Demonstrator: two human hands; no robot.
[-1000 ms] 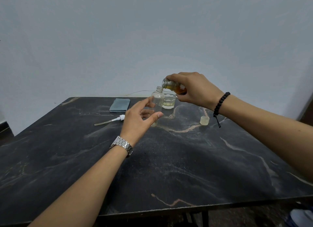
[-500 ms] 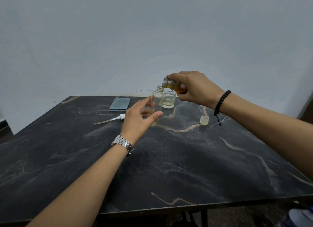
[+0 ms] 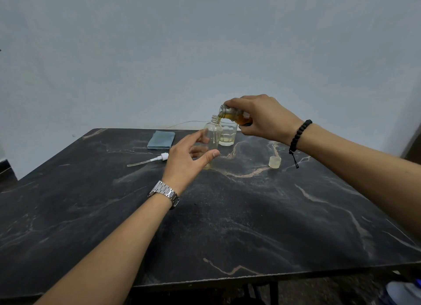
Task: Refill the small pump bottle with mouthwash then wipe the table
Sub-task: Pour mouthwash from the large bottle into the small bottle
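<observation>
Pump bottle (image 3: 213, 136): upright mid-table, neck open, nearly empty, so light and tippy; you should steady its lower body
Left hand (image 3: 185, 160): fingers spread around it, not clamped
Right hand (image 3: 264, 118): you grip the mouthwash bottle (image 3: 234, 115), tilted over the neck

Pump bottle (image 3: 212, 133) upright on table (image 3: 250, 213), mid-far part, inside my left hand (image 3: 185, 160). Mouthwash bottle (image 3: 234, 116) in my right hand (image 3: 265, 118), tipped over its neck. Glass (image 3: 227, 136) behind, toward far edge. Cloth (image 3: 161, 139) far left. Pump head (image 3: 155, 159) left of bottle. Cap (image 3: 274, 162) right.
</observation>
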